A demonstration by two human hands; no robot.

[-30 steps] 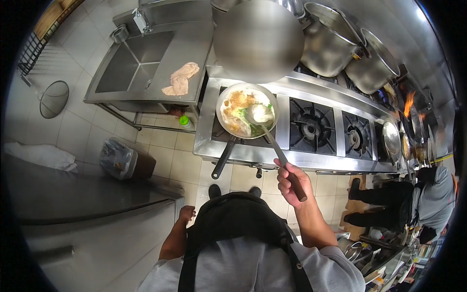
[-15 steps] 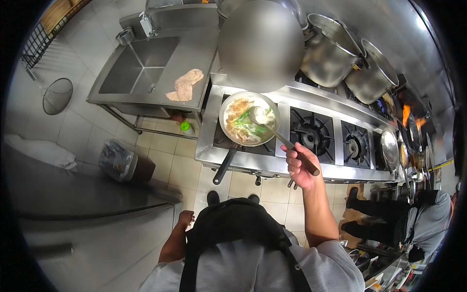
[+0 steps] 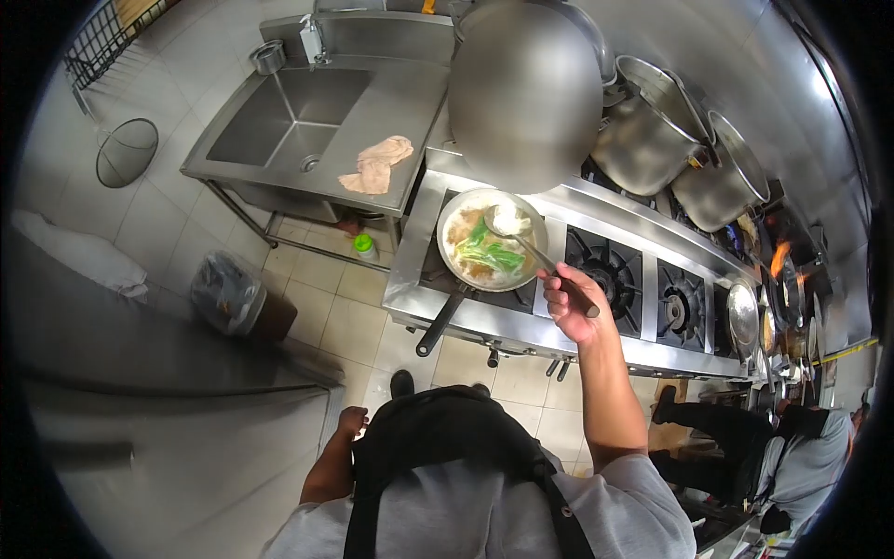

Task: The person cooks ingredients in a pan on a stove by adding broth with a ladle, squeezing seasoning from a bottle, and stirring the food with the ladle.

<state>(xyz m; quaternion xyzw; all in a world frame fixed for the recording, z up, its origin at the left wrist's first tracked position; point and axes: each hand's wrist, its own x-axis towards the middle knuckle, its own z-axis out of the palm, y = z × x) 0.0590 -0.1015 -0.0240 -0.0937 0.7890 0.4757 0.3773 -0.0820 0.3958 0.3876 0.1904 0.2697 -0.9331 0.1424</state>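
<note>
My right hand point(image 3: 575, 303) is closed round the dark handle of a metal ladle point(image 3: 533, 250). The ladle's bowl is in the pan, at its upper right part, and holds something white. The pan point(image 3: 447, 261) rests on the left burner of the stove, its black handle pointing toward me. Green leaves point(image 3: 489, 253) lie in pale liquid inside it. My left hand point(image 3: 353, 421) hangs low by my side, away from the stove, with its fingers curled; whether anything is in them is too small to tell.
A sink point(image 3: 293, 116) with a pink cloth point(image 3: 377, 165) beside it is at the upper left. Large pots point(image 3: 643, 140) stand behind the burners. A bin point(image 3: 228, 293) is on the floor at left. Another person point(image 3: 805, 466) is at far right, near a flame point(image 3: 780, 259).
The ladle has moved up in the pan, and the green leaves now show more, gathered in the middle. My right hand has moved up toward the stove. The view has shifted slightly.
</note>
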